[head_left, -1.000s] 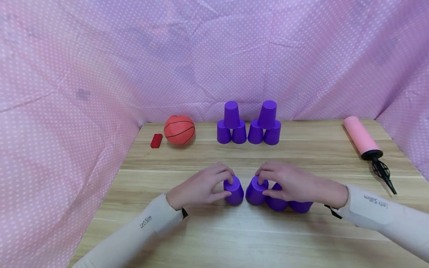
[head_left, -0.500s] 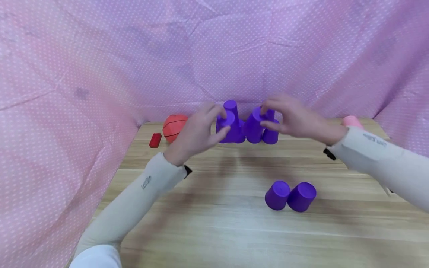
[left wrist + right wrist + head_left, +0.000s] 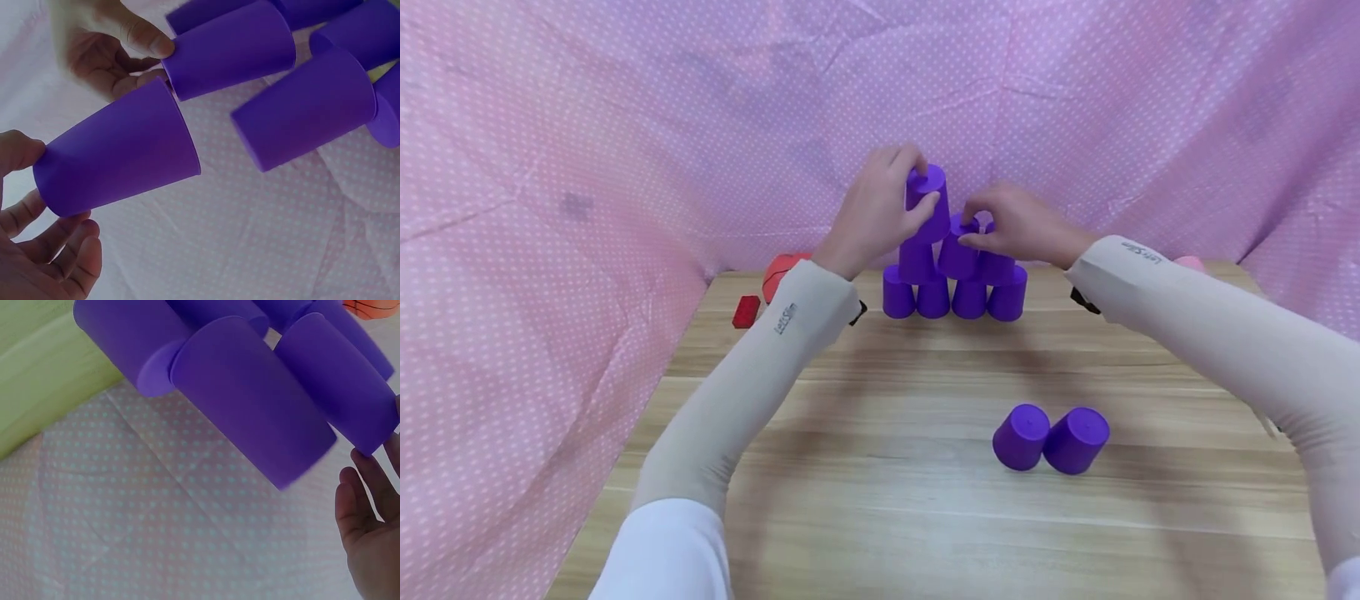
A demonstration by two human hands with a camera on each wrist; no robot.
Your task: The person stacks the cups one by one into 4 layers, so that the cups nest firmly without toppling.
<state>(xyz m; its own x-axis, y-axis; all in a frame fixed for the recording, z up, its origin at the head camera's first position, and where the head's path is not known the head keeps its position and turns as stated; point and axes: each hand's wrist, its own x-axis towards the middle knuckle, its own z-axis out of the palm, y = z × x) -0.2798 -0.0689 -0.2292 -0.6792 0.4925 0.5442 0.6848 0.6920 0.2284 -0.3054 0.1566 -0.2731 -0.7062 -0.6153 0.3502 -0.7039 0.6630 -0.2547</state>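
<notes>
In the head view, one purple cup [image 3: 936, 218] was held upside down by the left hand [image 3: 872, 208] above a cup stack [image 3: 933, 298], and another cup [image 3: 956, 257] was gripped by the right hand [image 3: 1018, 221] between two upper cups [image 3: 916, 265] — a sideways knock there could topple the row off its narrow supports. Two nearer cups [image 3: 1019, 442] were set on the table [image 3: 880, 500]. In the left wrist view, the purple cup's rim was left unsupported — a loosened pinch could drop it; its base was pinched by thumb and fingers. In the right wrist view, the other cup's base was met by fingertips, the thumb mostly cut off.
</notes>
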